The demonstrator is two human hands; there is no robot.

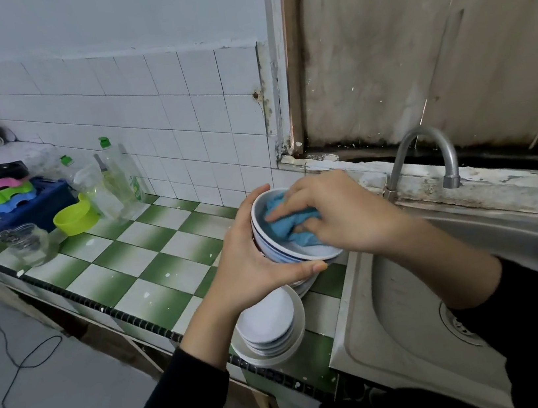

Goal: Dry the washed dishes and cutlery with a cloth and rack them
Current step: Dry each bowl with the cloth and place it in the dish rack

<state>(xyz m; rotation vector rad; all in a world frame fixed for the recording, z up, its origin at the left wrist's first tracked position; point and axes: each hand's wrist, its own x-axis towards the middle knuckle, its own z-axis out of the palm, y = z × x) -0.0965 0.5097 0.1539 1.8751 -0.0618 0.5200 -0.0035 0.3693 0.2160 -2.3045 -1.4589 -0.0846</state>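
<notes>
Head view: above the bench's sink-side edge, the left hand (pixel 252 265) clasps a tilted bowl (pixel 267 238) while the right hand's (pixel 334 212) fingers press a blue cloth (pixel 290 226) inside it.

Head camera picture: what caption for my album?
Left hand holds a bowl while right hand wipes it with a blue cloth.

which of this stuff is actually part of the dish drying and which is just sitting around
Part of the job:
- bowl, held by the left hand
- blue cloth, pressed into it by the right hand
- stack of white dishes on the counter below

Just lying about:
- detergent bottles
- yellow-green scoop
- glass jar
- blue crate with stacked plastic items
- tap
</notes>
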